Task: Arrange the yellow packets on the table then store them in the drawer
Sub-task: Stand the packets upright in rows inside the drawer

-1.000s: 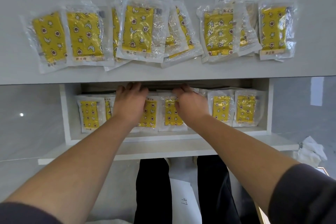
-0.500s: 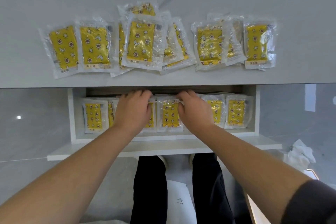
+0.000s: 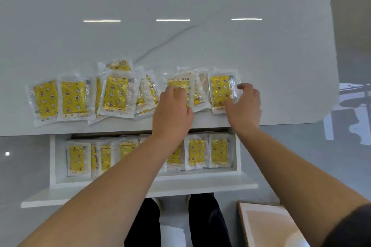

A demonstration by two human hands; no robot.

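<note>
The yellow packets lie in one row along the front part of the table. Some lie flat and single, and some overlap in small piles. Each packet has its long axis pointing away from you, so the short lower edge faces the table's front edge.

Both of your hands are at the right end of the row. Your right hand is the nearer one to the rightmost packet. Its thumb lies on the face and its fingers curl round the right edge, so it is grasping this packet. Your left hand rests with bent fingers on the neighbouring pile, just beside. I cannot tell whether it holds a packet there or only presses on it.

The open drawer is below the table's front edge, toward you from both hands. It already holds stored packets in the same direction. I judge that the next move is a short pull back and down.

The packets show stars, moons and small round figures on yellow. Each one has a printed line on its lower strip, but it is too small to read, and no brand is legible.
</note>
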